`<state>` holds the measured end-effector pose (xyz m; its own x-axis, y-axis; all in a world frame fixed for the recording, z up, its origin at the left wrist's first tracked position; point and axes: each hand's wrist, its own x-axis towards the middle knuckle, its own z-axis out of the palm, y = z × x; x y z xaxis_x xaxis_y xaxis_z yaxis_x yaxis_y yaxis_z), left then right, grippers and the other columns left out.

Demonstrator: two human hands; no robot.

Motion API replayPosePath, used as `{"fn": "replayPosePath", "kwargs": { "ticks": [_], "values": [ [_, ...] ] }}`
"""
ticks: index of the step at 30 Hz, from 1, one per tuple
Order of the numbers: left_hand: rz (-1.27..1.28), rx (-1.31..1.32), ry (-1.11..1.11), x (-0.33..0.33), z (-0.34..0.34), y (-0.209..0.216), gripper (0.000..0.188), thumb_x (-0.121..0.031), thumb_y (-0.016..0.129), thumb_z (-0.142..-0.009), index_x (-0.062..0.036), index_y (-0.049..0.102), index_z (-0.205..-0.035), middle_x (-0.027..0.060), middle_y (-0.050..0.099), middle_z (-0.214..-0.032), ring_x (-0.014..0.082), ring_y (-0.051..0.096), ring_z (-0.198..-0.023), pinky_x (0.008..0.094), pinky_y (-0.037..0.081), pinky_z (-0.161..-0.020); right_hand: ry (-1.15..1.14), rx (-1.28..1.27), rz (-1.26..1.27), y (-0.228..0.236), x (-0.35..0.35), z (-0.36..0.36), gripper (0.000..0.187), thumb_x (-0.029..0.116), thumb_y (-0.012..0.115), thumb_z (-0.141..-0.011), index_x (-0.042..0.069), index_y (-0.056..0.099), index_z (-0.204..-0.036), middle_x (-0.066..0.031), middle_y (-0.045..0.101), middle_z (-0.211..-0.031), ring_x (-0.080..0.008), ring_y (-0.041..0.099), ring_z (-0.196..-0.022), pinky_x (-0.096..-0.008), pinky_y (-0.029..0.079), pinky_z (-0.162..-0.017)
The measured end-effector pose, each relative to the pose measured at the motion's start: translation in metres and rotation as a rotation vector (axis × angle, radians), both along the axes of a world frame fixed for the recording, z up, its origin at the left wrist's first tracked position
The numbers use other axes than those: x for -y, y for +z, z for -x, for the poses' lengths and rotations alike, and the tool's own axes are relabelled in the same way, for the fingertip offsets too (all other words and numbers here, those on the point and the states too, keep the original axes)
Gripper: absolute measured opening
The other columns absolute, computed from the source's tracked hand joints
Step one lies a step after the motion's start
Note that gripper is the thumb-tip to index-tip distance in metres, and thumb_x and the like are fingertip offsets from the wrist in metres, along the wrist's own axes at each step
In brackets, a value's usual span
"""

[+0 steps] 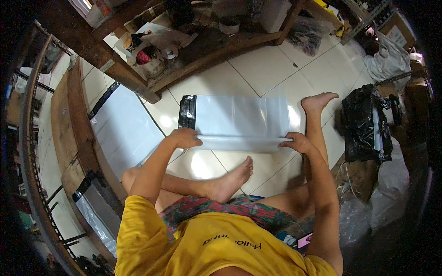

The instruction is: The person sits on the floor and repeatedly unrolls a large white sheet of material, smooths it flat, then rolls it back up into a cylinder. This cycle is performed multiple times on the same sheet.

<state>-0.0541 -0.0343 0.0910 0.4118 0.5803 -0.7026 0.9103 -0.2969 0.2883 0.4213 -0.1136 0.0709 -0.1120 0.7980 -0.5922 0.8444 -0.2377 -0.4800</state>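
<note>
Largest 1st: we've got the pale tile floor (198,163) under everything, w/ dark grout lines. A wooden shelf unit (216,59) fills approx. 11 to 12 o'clock, cluttered w/ odds & ends. At 6 o'clock is our yellow shirt (184,230); dark lettering (232,244) runs across it, upside down from our viewpoint.

Near centre, toward 12 o'clock, we have the white plastic sheet (230,112) on the tiles: glossy, bluish-white, oblong, w/ a black band at its 9 o'clock end. A fold (239,143) runs along its near edge, from hand to hand. A similar 2nd sheet (124,126), also black-edged, lies flat at 9 o'clock. At 3 o'clock there's a crumpled black plastic bag (361,129), & at 2 o'clock a cardboard box (405,30) w/ a pale label, too small for us to read.

Our L hand (185,138) is at 9 o'clock, its fingers closed together & pinching the fold's L end. Our R hand (300,142) is at 3 o'clock, thumb & fingers pinching the R end; some fingertips are hidden, so can't tell their exact spread.

Smallest: a greenish label (107,66) on the wooden post, approx. 10 o'clock, print illegible to us.
</note>
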Motion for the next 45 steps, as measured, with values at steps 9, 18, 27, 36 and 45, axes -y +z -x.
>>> {"fn": "replayPosePath", "kwargs": {
  "ticks": [9,18,27,36,45],
  "values": [
    [-0.833,0.400,-0.033,0.035,-0.012,-0.033,0.047,-0.017,0.073,-0.072,-0.0018,0.061,-0.114,0.0194,0.062,-0.115,0.0391,0.058,-0.112,0.0504,0.045,-0.099,-0.326,0.234,-0.455,-0.049,0.019,0.016,0.059,0.041,0.079,-0.082,0.002,0.054,-0.119,-0.0245,0.061,-0.120,-0.0398,0.058,-0.112,-0.0474,0.048,-0.093],
    [-0.787,0.170,-0.253,0.056,-0.076,-0.064,0.045,-0.027,0.063,-0.085,-0.0005,0.058,-0.121,0.0204,0.061,-0.119,0.0350,0.058,-0.113,0.0497,0.049,-0.095,0.519,0.608,-0.848,-0.025,0.049,0.066,0.050,0.019,0.069,-0.081,0.009,0.060,-0.129,-0.0236,0.052,-0.135,-0.0428,0.049,-0.124,-0.0522,0.042,-0.104],
    [-0.449,0.221,0.047,0.015,-0.042,-0.029,0.049,-0.033,0.063,-0.086,-0.0026,0.059,-0.124,0.0247,0.062,-0.122,0.0399,0.057,-0.120,0.0507,0.045,-0.101,-0.050,-0.035,-0.201,0.003,-0.031,0.025,0.059,0.039,0.084,-0.077,0.003,0.062,-0.117,-0.0244,0.070,-0.101,-0.0399,0.068,-0.098,-0.0470,0.054,-0.088],
    [-0.842,0.286,-0.211,0.044,-0.077,-0.065,0.063,-0.028,0.071,-0.080,0.0021,0.049,-0.132,0.0204,0.053,-0.126,0.0372,0.050,-0.122,0.0492,0.041,-0.106,0.342,0.127,-0.968,-0.028,-0.011,0.091,0.054,0.023,0.080,-0.077,0.004,0.060,-0.123,-0.0180,0.062,-0.113,-0.0388,0.059,-0.106,-0.0473,0.050,-0.091],
    [-0.640,0.277,-0.106,-0.033,-0.068,-0.030,0.061,-0.034,0.064,-0.091,-0.0081,0.045,-0.143,0.0193,0.057,-0.130,0.0348,0.053,-0.124,0.0597,0.030,-0.113,0.222,0.026,-0.279,0.018,-0.085,0.103,0.070,0.032,0.072,-0.085,0.005,0.043,-0.143,-0.0259,0.063,-0.114,-0.0425,0.065,-0.101,-0.0484,0.054,-0.089]
  ]
}}
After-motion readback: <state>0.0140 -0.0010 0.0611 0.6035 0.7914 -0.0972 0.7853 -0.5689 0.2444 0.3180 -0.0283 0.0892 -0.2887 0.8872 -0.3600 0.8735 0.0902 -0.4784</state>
